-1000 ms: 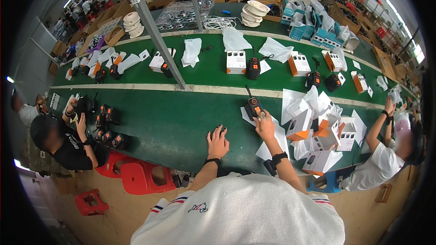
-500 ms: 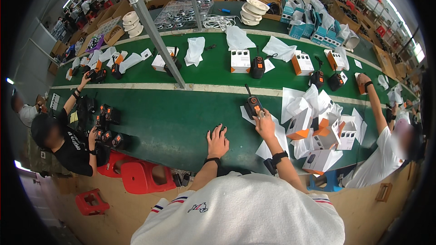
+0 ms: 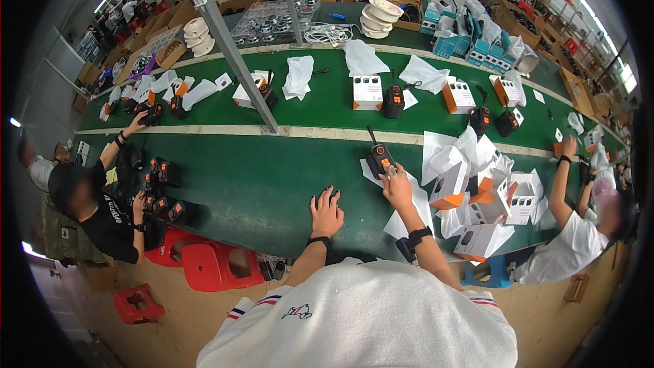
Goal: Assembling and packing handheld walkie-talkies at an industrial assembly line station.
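My right hand (image 3: 396,187) is closed at the lower end of a black handheld device (image 3: 379,158) with a stubby antenna and orange buttons. One finger lies over the buttons; the fingers beneath are hidden. The device is tilted with its antenna pointing away from me, over a white paper sheet (image 3: 417,206) on the green table. To the left, my left hand (image 3: 328,212) rests flat on the tabletop with its fingers spread, touching nothing else.
Opened white-and-orange boxes (image 3: 449,187) and crumpled white bags heap to my right. Beyond a pale rail, a green conveyor belt (image 3: 300,110) carries boxes, bags and similar devices. A metal post (image 3: 235,54) rises ahead. Co-workers sit at both sides; red stools (image 3: 212,266) stand at left.
Things on the far belt have shifted slightly right. The right-hand co-worker's arm has drawn back and moved right; the left-hand co-worker's reaching hand has moved right. My hands look unchanged.
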Demonstrator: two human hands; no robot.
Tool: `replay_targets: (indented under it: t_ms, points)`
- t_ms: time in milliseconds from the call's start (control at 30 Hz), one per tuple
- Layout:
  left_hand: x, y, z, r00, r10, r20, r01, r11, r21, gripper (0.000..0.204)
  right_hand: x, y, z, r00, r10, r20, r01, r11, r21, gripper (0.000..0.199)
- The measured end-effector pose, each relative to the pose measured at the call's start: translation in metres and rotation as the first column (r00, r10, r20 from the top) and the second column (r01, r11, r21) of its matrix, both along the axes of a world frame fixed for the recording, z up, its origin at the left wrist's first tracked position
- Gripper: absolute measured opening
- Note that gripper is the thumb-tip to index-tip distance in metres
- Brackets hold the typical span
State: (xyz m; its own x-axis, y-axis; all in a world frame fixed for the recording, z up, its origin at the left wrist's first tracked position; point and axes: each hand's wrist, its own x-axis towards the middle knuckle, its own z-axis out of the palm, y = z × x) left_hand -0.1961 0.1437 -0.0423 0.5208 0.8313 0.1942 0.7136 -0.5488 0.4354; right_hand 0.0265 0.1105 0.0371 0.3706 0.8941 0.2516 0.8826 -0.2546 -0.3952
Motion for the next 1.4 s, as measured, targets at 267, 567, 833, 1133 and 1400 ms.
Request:
replay_targets:
  t_ms: [267, 567, 833, 1133, 1400]
  points:
    - [-0.0011, -0.0029, 0.0013, 1.000, -0.006, 0.008, 0.006, 1.000, -0.012, 0.046, 0.0000, -0.0028, -0.0013, 1.000, 0.007, -0.003, -0.007, 1.000, 0.017, 0.028]
    - [-0.0010, 0.0032, 0.0037, 1.000, -0.002, -0.024, 0.002, 1.000, 0.003, 0.047, -0.0002, 0.0028, 0.0045, 1.000, 0.010, 0.004, -0.011, 0.999, 0.033, 0.028]
    - [-0.0017, 0.0027, 0.0040, 1.000, -0.001, -0.030, 0.001, 1.000, -0.004, 0.047, -0.0015, 0.0014, 0.0044, 1.000, 0.011, -0.016, -0.010, 0.999, 0.033, 0.027]
    - [-0.0012, 0.0015, 0.0047, 1.000, -0.003, -0.029, 0.003, 1.000, -0.003, 0.048, -0.0013, 0.0000, 0.0038, 1.000, 0.014, -0.006, -0.013, 0.999, 0.047, 0.027]
    - [-0.0009, 0.0009, 0.0061, 0.999, -0.014, -0.036, 0.013, 1.000, -0.023, 0.047, 0.0000, 0.0002, 0.0018, 1.000, 0.013, 0.010, -0.014, 0.998, 0.057, 0.026]
